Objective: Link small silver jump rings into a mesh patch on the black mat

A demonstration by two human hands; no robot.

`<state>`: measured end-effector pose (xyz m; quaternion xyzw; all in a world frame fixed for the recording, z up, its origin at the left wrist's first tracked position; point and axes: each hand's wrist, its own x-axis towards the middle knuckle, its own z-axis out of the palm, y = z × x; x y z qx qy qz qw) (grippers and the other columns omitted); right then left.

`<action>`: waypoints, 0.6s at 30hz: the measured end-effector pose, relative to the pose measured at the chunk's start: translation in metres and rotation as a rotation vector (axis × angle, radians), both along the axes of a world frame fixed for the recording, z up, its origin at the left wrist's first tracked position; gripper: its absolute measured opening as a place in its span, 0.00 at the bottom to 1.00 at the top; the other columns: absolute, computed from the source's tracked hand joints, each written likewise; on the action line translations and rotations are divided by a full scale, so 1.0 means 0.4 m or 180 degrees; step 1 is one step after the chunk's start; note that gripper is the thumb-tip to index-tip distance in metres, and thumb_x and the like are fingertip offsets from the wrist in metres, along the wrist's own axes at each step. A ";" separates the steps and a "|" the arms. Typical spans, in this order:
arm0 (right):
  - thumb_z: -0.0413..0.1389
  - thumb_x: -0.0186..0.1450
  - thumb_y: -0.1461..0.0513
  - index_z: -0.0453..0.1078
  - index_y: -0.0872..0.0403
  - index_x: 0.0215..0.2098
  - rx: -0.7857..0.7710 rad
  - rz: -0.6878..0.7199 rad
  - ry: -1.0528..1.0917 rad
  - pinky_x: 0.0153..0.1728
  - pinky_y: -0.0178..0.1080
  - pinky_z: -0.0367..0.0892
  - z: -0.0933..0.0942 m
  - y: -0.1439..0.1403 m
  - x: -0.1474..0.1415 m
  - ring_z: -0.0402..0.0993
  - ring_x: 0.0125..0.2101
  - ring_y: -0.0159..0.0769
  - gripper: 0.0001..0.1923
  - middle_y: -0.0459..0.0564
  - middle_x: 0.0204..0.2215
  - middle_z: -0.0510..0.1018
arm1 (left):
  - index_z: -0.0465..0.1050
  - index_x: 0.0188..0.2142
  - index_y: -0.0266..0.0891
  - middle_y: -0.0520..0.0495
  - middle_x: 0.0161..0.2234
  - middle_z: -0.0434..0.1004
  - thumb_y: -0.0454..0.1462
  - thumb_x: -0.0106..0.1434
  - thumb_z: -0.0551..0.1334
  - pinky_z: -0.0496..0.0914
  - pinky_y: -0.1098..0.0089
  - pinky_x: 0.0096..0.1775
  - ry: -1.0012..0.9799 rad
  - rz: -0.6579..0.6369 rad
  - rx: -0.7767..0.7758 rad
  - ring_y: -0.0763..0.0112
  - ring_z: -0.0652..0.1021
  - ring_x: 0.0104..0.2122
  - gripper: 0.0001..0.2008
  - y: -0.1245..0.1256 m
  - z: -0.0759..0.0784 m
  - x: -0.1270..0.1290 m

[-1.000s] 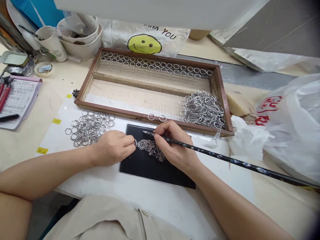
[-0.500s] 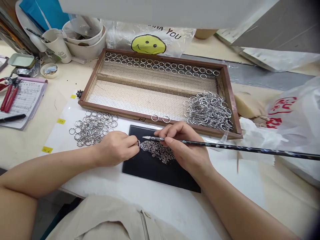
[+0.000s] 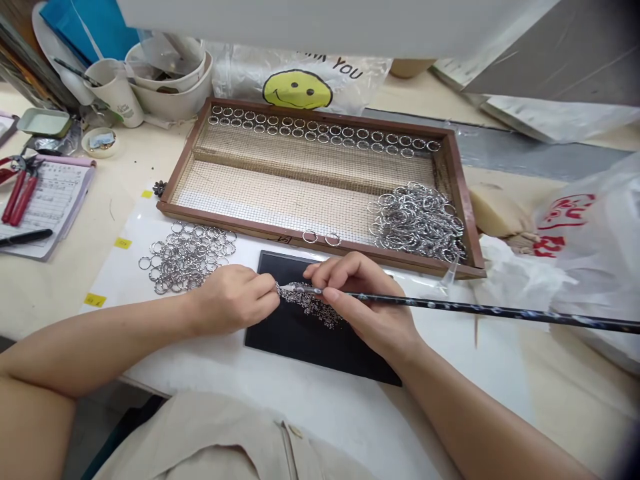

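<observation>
My left hand (image 3: 233, 299) pinches a small silver ring at the left edge of a black mat (image 3: 300, 333). A pile of tiny sparkling beads (image 3: 315, 303) lies on that mat. My right hand (image 3: 367, 300) holds a long black picker stick (image 3: 475, 309), its pale tip touching the ring at my left fingertips. A heap of loose silver rings (image 3: 187, 257) lies left of the mat on a white sheet.
A wooden mesh tray (image 3: 320, 180) behind the mat holds a row of rings along its far edge and a ring heap (image 3: 417, 220) at right. Two rings (image 3: 320, 237) rest on its near rim. Cups, red pliers (image 3: 17, 190) and paper lie left; plastic bags lie right.
The stick's tip has dropped from above the beads down to the ring held by my left fingers. My right hand shifted slightly left; the view settled after moving.
</observation>
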<state>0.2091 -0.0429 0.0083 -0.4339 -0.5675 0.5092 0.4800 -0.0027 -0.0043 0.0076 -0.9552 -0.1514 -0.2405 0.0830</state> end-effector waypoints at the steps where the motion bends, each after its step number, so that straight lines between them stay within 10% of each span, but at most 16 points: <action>1: 0.57 0.61 0.58 0.62 0.49 0.26 0.0007 0.0001 -0.0002 0.38 0.45 0.70 0.001 0.000 -0.001 0.71 0.33 0.37 0.09 0.45 0.25 0.70 | 0.66 0.23 0.36 0.52 0.21 0.66 0.26 0.61 0.55 0.69 0.74 0.26 0.0003 -0.0004 0.0001 0.77 0.65 0.20 0.12 0.000 0.000 0.001; 18: 0.54 0.62 0.65 0.61 0.50 0.28 0.0177 0.0193 0.0008 0.37 0.42 0.69 0.003 0.001 0.000 0.69 0.33 0.35 0.07 0.45 0.27 0.69 | 0.66 0.23 0.36 0.52 0.21 0.66 0.27 0.62 0.56 0.69 0.74 0.26 0.0027 -0.0048 -0.0012 0.77 0.65 0.20 0.11 0.001 0.005 0.000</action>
